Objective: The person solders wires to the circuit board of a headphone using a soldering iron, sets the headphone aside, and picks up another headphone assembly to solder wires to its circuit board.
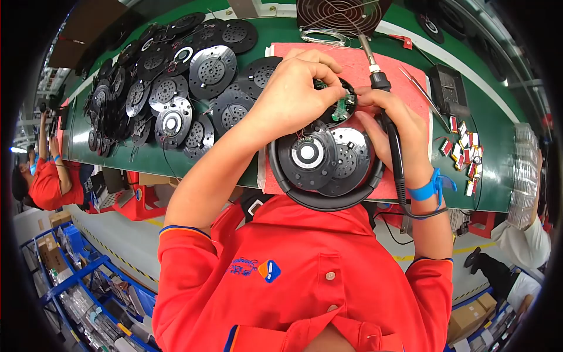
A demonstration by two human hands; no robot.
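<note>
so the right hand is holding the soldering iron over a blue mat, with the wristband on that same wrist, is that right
Not quite: the mat is red, not blue, as the head view shows. The rest holds: the right hand holds the soldering iron over it, and the blue wristband is on that wrist.

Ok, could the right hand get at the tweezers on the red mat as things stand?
Probably not at once: the right hand is wrapped around the soldering iron. The tweezers lie bare on the red mat just beside it, nothing between, so it would need to put the iron down first.
</note>
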